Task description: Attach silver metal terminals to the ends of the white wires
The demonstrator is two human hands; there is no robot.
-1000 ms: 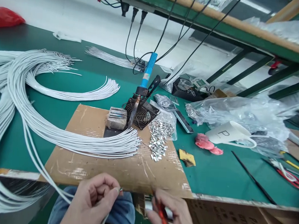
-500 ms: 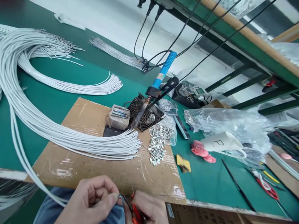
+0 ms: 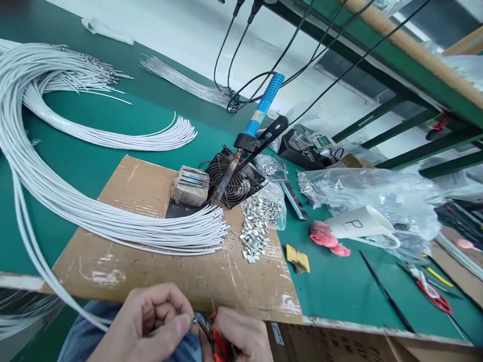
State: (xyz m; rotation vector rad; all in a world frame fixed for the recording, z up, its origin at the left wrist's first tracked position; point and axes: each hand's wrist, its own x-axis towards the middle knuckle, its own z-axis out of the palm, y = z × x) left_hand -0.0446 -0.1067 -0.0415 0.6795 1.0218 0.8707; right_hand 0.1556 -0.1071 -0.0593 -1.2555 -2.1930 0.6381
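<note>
My left hand [image 3: 153, 322] pinches the end of a white cable [image 3: 80, 316] between thumb and forefinger, below the bench's front edge. A tiny bluish wire tip shows at those fingertips. My right hand [image 3: 239, 340] is closed around red-handled pliers or cutters [image 3: 220, 347], whose dark jaws point left and meet the wire tip. The exact tool kind is partly hidden by my fingers. Behind my hands, a large bundle of white cables [image 3: 174, 229] lies on a cardboard sheet [image 3: 147, 276]. Right of the cable ends is a pile of small metal pieces [image 3: 255, 230].
A blue-handled soldering iron [image 3: 265, 104] stands slanted before a small black fan [image 3: 241, 183], beside a grey block [image 3: 190, 186]. To the right lie a yellow sponge [image 3: 297, 258], a white cup marked P [image 3: 360, 225], a black rod [image 3: 385, 291] and red-handled scissors [image 3: 433, 296].
The view has shifted slightly. Both hands stay nearly in place, with the tool's jaws still at the wire tip.
</note>
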